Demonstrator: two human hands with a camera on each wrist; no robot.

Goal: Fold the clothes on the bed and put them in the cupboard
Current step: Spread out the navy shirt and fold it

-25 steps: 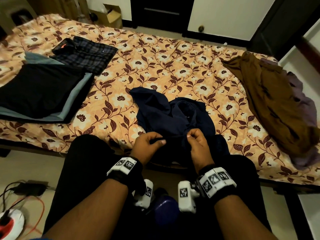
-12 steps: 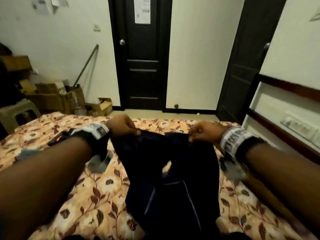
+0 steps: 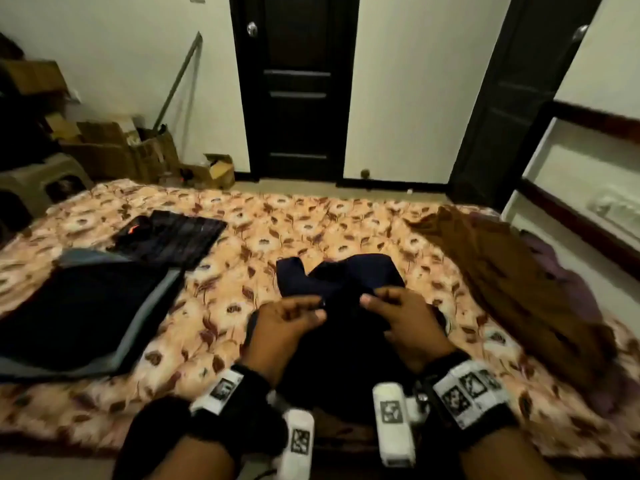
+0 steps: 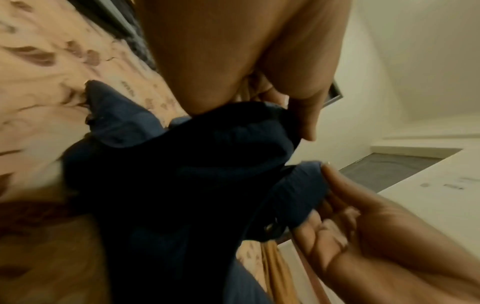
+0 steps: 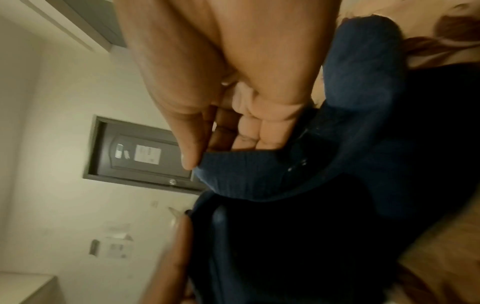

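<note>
A dark navy garment (image 3: 341, 282) lies bunched at the near edge of the bed (image 3: 294, 230), its lower part hanging toward me. My left hand (image 3: 294, 317) pinches its ribbed edge (image 4: 233, 131) between thumb and curled fingers. My right hand (image 3: 391, 303) pinches the same edge (image 5: 239, 170) a short way to the right. The two hands are close together over the garment. A brown garment (image 3: 502, 271) lies loose on the bed's right side, over a purple one (image 3: 568, 278).
Folded clothes sit on the bed's left: a dark piece on a grey one (image 3: 79, 310) and a checked one (image 3: 173, 237) behind it. Cardboard boxes (image 3: 114, 147) and a stool (image 3: 38, 181) stand beyond the bed. A black door (image 3: 298, 88) faces me; white shelving (image 3: 581, 174) is at the right.
Half a second ago both hands held the navy garment up and spread apart. Now it is lowered onto the bed's near edge and my hands have come close together on its edge.
</note>
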